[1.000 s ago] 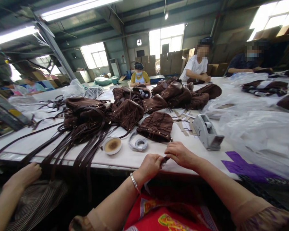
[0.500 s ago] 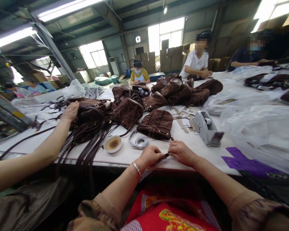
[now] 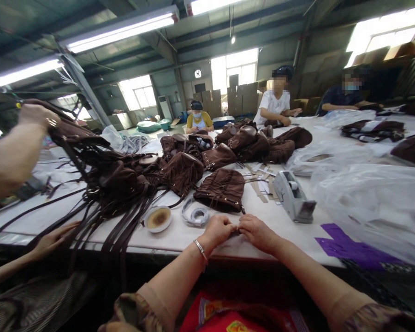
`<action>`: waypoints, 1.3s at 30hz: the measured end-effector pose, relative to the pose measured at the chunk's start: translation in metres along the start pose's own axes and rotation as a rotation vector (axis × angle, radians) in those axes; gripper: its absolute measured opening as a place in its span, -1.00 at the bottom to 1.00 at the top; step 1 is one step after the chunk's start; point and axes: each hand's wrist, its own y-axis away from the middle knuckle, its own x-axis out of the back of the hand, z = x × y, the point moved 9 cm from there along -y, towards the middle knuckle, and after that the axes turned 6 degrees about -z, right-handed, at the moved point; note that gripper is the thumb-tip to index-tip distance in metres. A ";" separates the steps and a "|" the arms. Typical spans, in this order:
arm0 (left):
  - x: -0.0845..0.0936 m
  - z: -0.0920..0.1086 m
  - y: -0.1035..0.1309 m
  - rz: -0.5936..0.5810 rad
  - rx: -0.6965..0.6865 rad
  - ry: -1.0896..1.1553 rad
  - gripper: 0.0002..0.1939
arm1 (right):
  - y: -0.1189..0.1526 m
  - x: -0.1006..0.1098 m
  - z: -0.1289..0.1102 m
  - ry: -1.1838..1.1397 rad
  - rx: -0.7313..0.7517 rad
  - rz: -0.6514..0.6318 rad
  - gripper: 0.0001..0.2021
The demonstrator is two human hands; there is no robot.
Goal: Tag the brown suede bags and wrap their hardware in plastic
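Note:
My left hand [image 3: 220,230] and my right hand [image 3: 257,232] meet at the near edge of the white table [image 3: 297,249], fingertips pinched together. Between them is a small dark strap end, mostly hidden by the fingers. Just beyond lies a brown fringed bag [image 3: 221,189] with metal eyelets, its lower right corner close above my right hand. A coil of grey cord [image 3: 198,216] sits beyond my left hand, with a round dish [image 3: 157,218] holding something brownish to its left.
A co-worker's hand [image 3: 38,115] lifts a brown bag at the left; another hand [image 3: 57,237] rests below. Brown bags [image 3: 245,138] are piled mid-table. A grey tape dispenser [image 3: 293,198], purple piece [image 3: 352,246] and clear plastic [image 3: 376,198] lie right. People work across the table.
The co-worker's hand at the left has risen with a brown bag, and a second hand has appeared below it. My hands have drawn closer together. The view has tilted up slightly.

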 end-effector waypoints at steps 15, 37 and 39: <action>-0.007 0.018 -0.032 0.117 0.121 -0.084 -0.78 | 0.006 -0.003 0.055 -0.274 -0.465 0.154 -0.83; -0.007 -0.004 0.018 -0.104 0.143 -0.279 -0.65 | 0.005 0.015 0.099 -0.279 -0.617 0.446 -0.86; -0.007 -0.003 0.021 -0.096 0.138 -0.253 -0.61 | 0.007 0.012 0.112 -0.316 -0.691 0.476 -0.84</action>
